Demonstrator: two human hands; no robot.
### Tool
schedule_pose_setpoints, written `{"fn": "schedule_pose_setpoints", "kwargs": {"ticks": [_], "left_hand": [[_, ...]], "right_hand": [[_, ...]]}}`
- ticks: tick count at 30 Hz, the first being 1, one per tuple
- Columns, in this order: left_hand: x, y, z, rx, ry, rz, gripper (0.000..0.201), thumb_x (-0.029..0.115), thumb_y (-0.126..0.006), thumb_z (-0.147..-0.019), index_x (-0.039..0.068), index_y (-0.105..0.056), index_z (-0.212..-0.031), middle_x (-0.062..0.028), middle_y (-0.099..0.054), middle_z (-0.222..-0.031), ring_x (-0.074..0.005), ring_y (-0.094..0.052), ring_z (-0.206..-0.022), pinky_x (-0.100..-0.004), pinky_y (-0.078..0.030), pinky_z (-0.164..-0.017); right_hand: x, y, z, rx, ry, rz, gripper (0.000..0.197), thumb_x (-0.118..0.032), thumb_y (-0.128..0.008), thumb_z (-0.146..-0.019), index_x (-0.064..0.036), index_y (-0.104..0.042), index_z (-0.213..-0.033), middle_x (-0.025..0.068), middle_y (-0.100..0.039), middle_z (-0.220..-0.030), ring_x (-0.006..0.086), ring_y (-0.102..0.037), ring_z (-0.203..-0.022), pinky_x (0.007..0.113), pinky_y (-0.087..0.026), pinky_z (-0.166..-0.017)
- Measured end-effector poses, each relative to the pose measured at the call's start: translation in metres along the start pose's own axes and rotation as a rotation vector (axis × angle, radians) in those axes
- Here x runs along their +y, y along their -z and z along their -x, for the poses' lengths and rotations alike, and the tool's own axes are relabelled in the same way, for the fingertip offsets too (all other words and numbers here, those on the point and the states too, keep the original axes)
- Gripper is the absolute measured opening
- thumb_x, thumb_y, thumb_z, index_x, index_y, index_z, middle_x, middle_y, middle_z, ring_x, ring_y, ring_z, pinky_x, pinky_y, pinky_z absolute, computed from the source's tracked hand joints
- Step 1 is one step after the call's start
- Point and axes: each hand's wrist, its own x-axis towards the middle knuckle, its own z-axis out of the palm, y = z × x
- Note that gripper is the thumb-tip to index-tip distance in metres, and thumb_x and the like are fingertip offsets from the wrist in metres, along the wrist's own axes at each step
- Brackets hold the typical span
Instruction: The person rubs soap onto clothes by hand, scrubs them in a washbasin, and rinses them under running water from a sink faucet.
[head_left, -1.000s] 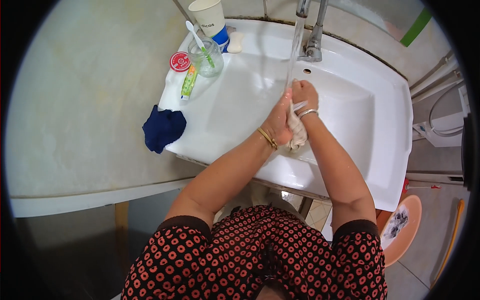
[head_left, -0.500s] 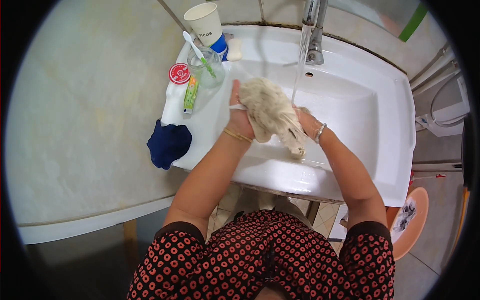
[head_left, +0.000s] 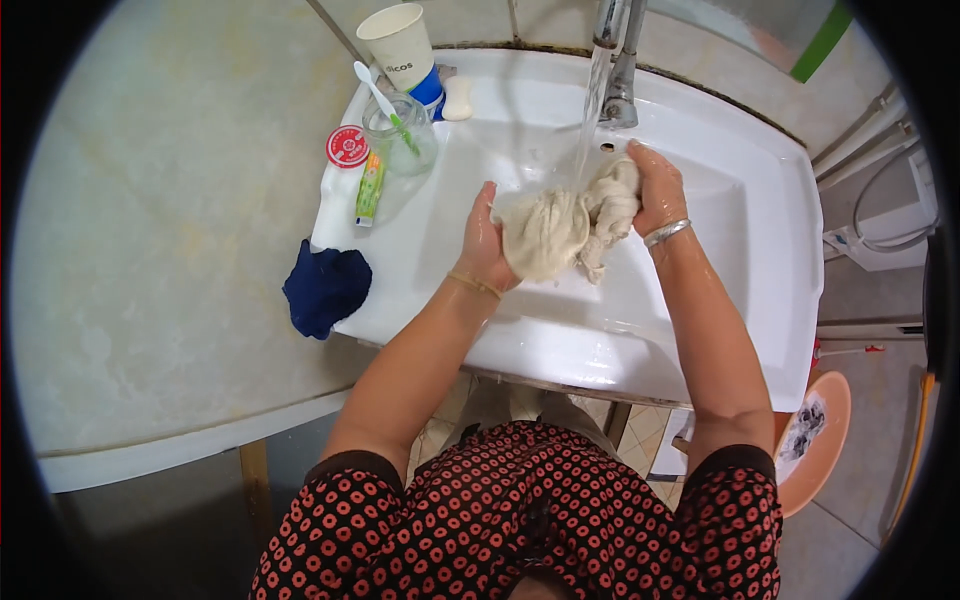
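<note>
A wet beige cloth (head_left: 560, 225) is bunched between both my hands over the white sink (head_left: 720, 330). My left hand (head_left: 484, 245) grips its left end, and my right hand (head_left: 655, 190) grips its right end. Water runs from the metal tap (head_left: 622, 70) down onto the cloth. My left wrist wears a thin gold bangle, my right wrist a silver one.
On the sink's left rim lie a dark blue cloth (head_left: 325, 288), a glass with a toothbrush (head_left: 400, 135), a toothpaste tube (head_left: 368, 190), a red-lidded tin (head_left: 346, 146), a paper cup (head_left: 400, 45) and a soap bar (head_left: 457, 97). An orange basin (head_left: 815, 440) sits on the floor at right.
The cloth went from wrung tight under the tap, to spread open at the sink's left, to bunched between both hands under the water stream.
</note>
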Motion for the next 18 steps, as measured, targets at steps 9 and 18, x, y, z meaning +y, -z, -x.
{"fn": "schedule_pose_setpoints", "kwargs": {"ticks": [9,18], "left_hand": [[-0.011,0.033,-0.022,-0.240,-0.058,-0.067,0.051,0.050,-0.031,-0.083,0.006,-0.050,-0.099,-0.0103,-0.052,-0.099,-0.0215,-0.048,-0.094,-0.0354,-0.038,-0.083],[-0.022,-0.003,-0.037,0.133,-0.253,-0.143,0.034,0.034,-0.033,-0.083,0.008,-0.052,-0.090,-0.0081,-0.055,-0.087,-0.0221,-0.052,-0.083,-0.0350,-0.043,-0.074]], "right_hand": [[0.064,-0.044,0.096,-0.496,0.798,1.139,0.031,-0.025,-0.061,-0.064,-0.0030,-0.041,-0.054,0.0148,-0.043,-0.050,0.0301,-0.044,-0.048,0.035,-0.036,-0.047],[0.077,-0.022,0.026,-0.060,0.684,1.358,0.025,-0.030,-0.048,-0.077,-0.0051,-0.050,-0.074,0.0163,-0.054,-0.064,0.0331,-0.052,-0.062,0.040,-0.041,-0.056]]}}
